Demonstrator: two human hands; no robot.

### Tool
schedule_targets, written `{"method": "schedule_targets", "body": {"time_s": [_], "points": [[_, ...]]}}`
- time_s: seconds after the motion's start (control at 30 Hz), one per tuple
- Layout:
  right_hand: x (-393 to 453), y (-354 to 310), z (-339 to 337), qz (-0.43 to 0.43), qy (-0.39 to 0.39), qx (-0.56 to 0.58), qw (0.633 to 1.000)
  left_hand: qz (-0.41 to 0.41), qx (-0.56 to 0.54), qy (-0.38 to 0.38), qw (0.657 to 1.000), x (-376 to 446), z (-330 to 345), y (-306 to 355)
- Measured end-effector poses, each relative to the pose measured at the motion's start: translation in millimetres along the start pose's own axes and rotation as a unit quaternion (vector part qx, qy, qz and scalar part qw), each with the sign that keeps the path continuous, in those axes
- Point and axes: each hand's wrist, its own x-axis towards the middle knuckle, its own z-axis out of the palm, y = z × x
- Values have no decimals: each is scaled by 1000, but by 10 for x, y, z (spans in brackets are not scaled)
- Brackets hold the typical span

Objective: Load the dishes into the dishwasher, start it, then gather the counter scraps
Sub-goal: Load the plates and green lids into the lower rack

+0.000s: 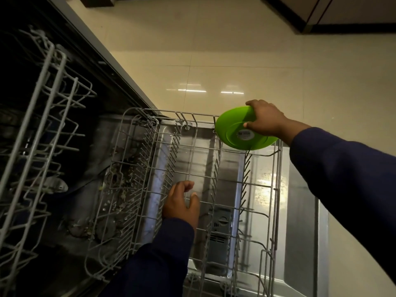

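Note:
A bright green plate [232, 130] with a sticker on its underside hangs tilted over the far right corner of the grey wire lower rack [276, 189]. My right hand [265, 118] grips the plate by its rim, fingers over the top edge and thumb on the underside. The rack is pulled out over the open dishwasher door [304, 243]. My left hand [182, 201] reaches down among the rack's tines near the middle, fingers loosely curled; whether it holds a wire I cannot tell.
The upper wire rack [42, 125] juts out at the left, above the dark tub with debris on its floor [120, 189]. Glossy beige floor tiles [214, 61] lie beyond the door. Dark cabinet bases [342, 16] sit at the top right.

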Motion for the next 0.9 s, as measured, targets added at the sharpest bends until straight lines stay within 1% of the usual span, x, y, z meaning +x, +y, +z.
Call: {"method": "schedule_targets", "body": {"time_s": [0.23, 0.27, 0.37, 0.43, 0.6, 0.67, 0.8, 0.9], "points": [[-47, -3, 19, -2, 0, -7, 1000, 14, 3, 13, 1000, -18, -13, 104], [-61, -3, 10, -1, 10, -5, 1000, 15, 6, 12, 1000, -27, -21, 109], [-119, 15, -64, 13, 78, 27, 997, 10, 4, 19, 1000, -60, -77, 139], [-185, 14, -119, 10, 100, 41, 994, 10, 7, 25, 1000, -80, -167, 178], [-402, -54, -319, -2, 107, 70, 992, 4, 39, 36, 999, -131, -432, 376], [-561, -153, -409, -1, 108, 93, 990, 19, 48, 47, 998, -186, -543, 486], [-1067, -445, -429, -9, 104, 139, 985, 47, 49, 58, 996, -375, -849, 752], [-1586, -701, -389, -15, 75, 154, 985, 42, 65, 52, 996, -623, -1152, 940]]}}
